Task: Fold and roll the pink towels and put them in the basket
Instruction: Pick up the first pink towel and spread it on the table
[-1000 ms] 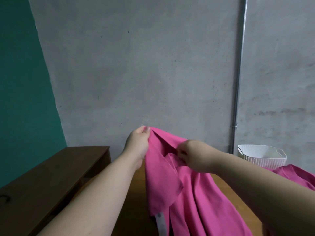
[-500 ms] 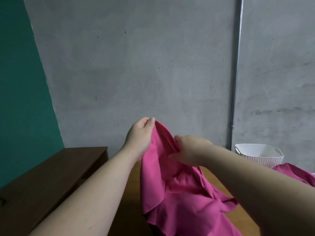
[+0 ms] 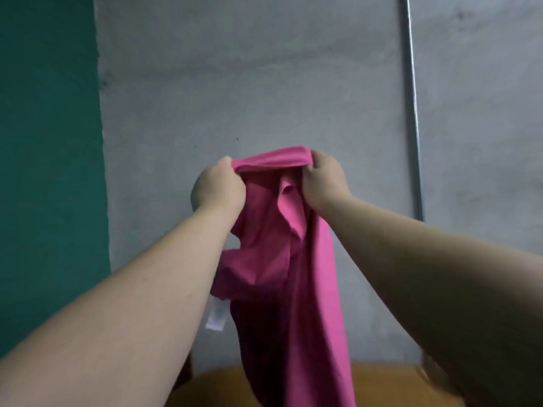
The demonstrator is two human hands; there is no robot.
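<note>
Towel [image 3: 288, 259] hangs lengthwise from both hands, its long axis vertical, its top edge drawn level between them and its lower end dropping below the frame in front of the table [image 3: 382, 383]. Left hand [image 3: 219, 186] clutches the left end of that edge with curled fingers; right hand [image 3: 323, 180] grips the right end the same way. A white tag [image 3: 216, 317] dangles by the left forearm. Compared with half a second ago, the hands are higher and wider apart, the cloth is less bunched, and the basket has passed out of view.
</note>
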